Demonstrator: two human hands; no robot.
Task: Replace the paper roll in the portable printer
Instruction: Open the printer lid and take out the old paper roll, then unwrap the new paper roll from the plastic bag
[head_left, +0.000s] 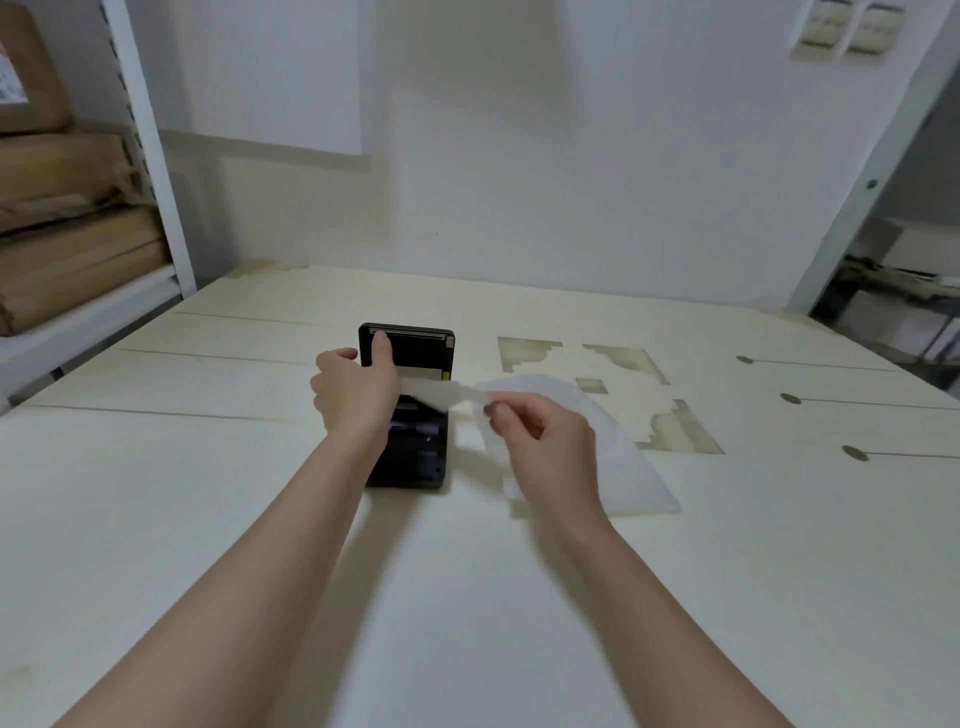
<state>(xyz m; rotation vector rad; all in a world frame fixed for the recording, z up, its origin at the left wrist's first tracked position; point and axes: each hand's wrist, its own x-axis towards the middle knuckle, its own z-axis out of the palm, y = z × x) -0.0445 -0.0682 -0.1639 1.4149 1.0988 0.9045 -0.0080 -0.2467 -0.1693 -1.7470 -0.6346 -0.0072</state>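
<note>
Both of your bare hands are working over the pale cream tabletop (208, 519), with your forearms reaching in from the bottom edge. Your left hand (356, 387) is curling around the left side of the small black rectangular portable printer (408, 410), its thumb pressing up on the raised lid near the top edge. That printer is lying flat at the middle of the table with its cover standing open and the dark paper bay showing below your wrist. Your right hand (540, 431) is pinching, between thumb and forefinger, the free end of a narrow white paper strip (441, 392), which is running leftward across the open printer toward your left hand. Whether a roll is sitting in the bay, you cannot tell from here. Just under and beyond your right hand, a translucent white plastic sheet (623, 467) is lying on the table, touching nothing else visible.
</note>
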